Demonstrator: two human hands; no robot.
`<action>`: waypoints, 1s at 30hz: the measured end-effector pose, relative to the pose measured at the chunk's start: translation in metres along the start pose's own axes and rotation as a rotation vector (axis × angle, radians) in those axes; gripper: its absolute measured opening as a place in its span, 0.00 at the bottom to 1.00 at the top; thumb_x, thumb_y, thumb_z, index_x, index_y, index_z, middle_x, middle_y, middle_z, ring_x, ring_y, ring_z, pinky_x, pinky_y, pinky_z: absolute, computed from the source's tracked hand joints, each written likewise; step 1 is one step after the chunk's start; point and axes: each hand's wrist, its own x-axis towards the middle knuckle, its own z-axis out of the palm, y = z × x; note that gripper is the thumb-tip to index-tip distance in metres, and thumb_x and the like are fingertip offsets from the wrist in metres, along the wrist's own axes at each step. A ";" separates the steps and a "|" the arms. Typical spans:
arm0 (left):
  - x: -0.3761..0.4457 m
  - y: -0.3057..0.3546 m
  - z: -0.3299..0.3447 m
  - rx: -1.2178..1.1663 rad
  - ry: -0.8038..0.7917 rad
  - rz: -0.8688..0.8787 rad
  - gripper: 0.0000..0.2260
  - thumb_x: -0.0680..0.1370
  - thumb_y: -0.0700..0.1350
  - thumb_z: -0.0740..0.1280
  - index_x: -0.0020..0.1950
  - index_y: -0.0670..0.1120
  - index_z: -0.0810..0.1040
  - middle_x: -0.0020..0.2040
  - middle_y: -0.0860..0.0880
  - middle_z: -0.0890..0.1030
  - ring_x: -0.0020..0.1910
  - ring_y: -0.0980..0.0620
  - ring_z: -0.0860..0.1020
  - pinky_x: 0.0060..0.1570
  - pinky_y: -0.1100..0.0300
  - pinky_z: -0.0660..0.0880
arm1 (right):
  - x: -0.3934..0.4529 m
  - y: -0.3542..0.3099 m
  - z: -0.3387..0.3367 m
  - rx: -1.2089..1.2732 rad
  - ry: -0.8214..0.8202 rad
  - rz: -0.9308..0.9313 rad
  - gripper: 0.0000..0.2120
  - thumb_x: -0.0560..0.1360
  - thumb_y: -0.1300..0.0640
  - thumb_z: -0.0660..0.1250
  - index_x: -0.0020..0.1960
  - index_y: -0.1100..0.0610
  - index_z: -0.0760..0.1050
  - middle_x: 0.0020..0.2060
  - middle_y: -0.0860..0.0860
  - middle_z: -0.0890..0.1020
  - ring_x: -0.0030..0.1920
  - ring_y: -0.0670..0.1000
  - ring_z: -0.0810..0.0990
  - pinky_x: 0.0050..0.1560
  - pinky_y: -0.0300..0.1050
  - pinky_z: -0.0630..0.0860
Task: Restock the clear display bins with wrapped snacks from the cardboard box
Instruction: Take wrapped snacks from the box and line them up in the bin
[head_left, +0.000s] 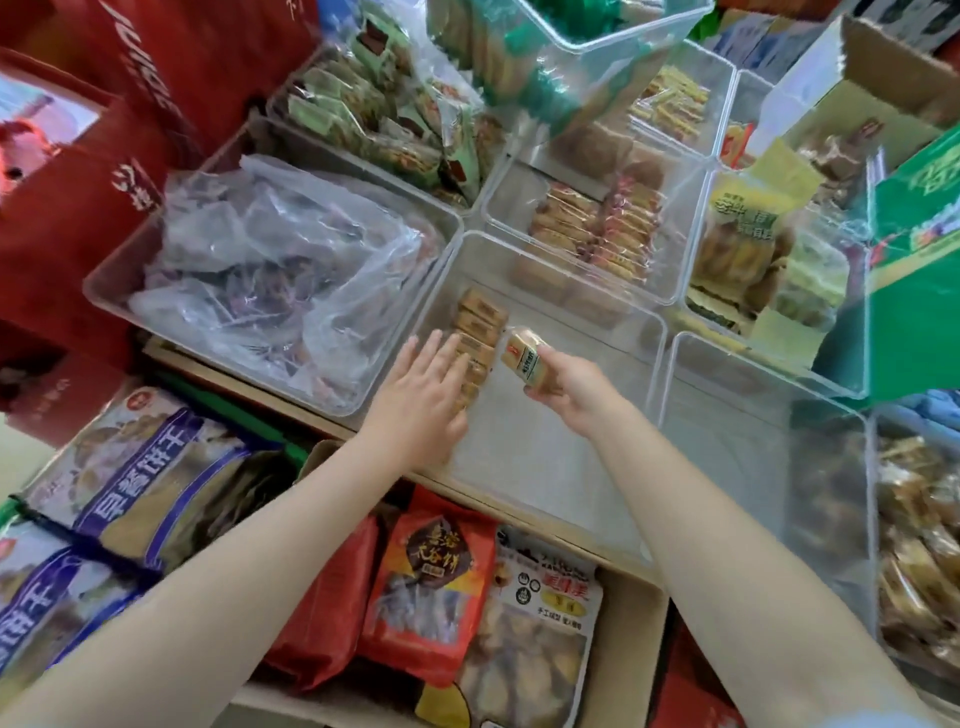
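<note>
Two bare hands over the centre clear bin (582, 312): left hand (423, 395) flat, fingers straight, resting on a row of wrapped tan snacks (475, 338) along the bin's left wall, roughly six visible, exact count unclear; right hand (569, 387) pinches one wrapped snack (524, 358) of the same kind, held just right of that row, above the bin floor; label has a red mark, text unreadable. Rest of that bin is bare. Left bin (104, 291) holds a crumpled clear plastic bag (270, 260) of dark wrapped pieces. Bin behind (691, 171) has stacked orange-wrapped biscuits (597, 228). Below the shelf edge, a cardboard box (631, 649) with three bags: plain red (324, 618), orange-red with Chinese characters (431, 582), white-labelled (540, 623). Two purple-banded bags (135, 478) at left read 饼干
</note>
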 end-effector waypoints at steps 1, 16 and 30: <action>0.013 0.001 -0.002 0.038 -0.014 0.019 0.31 0.84 0.56 0.52 0.83 0.45 0.45 0.83 0.45 0.41 0.81 0.46 0.38 0.78 0.49 0.35 | 0.006 -0.004 0.001 0.035 0.012 -0.006 0.17 0.78 0.58 0.70 0.63 0.64 0.73 0.61 0.63 0.78 0.57 0.58 0.80 0.51 0.49 0.81; 0.153 -0.004 -0.003 0.035 -0.170 0.108 0.34 0.77 0.57 0.65 0.78 0.44 0.62 0.77 0.41 0.65 0.76 0.41 0.63 0.78 0.45 0.52 | 0.070 -0.024 -0.024 0.292 -0.039 0.065 0.06 0.79 0.59 0.69 0.53 0.61 0.76 0.58 0.64 0.76 0.52 0.62 0.80 0.51 0.49 0.81; 0.151 -0.007 -0.003 0.027 -0.148 0.089 0.27 0.76 0.58 0.65 0.68 0.42 0.68 0.64 0.41 0.76 0.62 0.41 0.74 0.66 0.49 0.68 | 0.119 -0.013 0.029 0.244 0.125 0.064 0.25 0.73 0.56 0.76 0.65 0.65 0.74 0.44 0.56 0.80 0.38 0.51 0.79 0.39 0.41 0.81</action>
